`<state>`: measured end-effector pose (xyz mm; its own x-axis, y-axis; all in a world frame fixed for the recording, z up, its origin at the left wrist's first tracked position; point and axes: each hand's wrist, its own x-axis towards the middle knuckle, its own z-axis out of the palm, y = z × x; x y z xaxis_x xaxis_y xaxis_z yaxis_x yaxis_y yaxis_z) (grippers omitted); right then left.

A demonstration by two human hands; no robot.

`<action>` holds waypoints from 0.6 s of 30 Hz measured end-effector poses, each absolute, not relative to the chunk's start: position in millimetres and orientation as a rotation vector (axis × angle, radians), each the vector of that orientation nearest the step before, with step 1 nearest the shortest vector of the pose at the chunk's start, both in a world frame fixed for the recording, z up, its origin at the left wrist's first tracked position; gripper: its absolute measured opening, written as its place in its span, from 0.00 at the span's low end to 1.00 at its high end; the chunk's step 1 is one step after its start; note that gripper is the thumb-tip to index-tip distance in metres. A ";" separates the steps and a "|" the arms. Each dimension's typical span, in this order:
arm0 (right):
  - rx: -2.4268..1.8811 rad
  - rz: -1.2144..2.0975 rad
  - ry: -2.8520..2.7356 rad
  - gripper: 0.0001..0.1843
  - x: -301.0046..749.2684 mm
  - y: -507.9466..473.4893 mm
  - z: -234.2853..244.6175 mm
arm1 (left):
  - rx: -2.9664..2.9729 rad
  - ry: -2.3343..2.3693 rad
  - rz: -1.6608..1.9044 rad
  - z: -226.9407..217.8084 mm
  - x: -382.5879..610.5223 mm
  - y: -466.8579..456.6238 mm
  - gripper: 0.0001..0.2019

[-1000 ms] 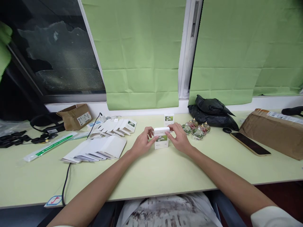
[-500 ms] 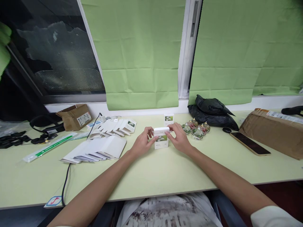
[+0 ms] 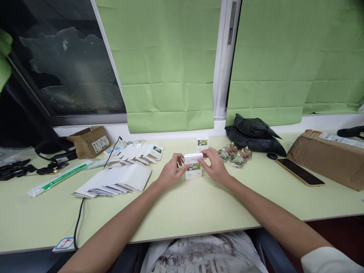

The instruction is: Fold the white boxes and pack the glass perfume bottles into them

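A small white cardboard box with a green-and-white picture on its front stands upright on the table in front of me. My left hand grips its left side, thumb on the front near the top edge. From the right, my right hand holds the upper corner between thumb and fingers. Small print shows on the white top of the box. Behind it stands a similar white box, apart from both hands. To the left lie several flat white cartons in an overlapping stack, and more folded cartons farther back.
Clear round ornaments and a black plastic bag lie right of the boxes. Farther right are a phone and a brown parcel. An open brown carton, a black cable and a green-striped packet are at left.
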<state>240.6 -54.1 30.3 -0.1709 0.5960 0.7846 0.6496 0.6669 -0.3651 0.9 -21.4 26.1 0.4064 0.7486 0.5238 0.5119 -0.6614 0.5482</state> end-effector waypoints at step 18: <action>-0.982 -0.078 -1.857 0.07 241.1 -53.9 30.4 | 2.357 1.113 1.133 22.3 0.4 -18.2 0.20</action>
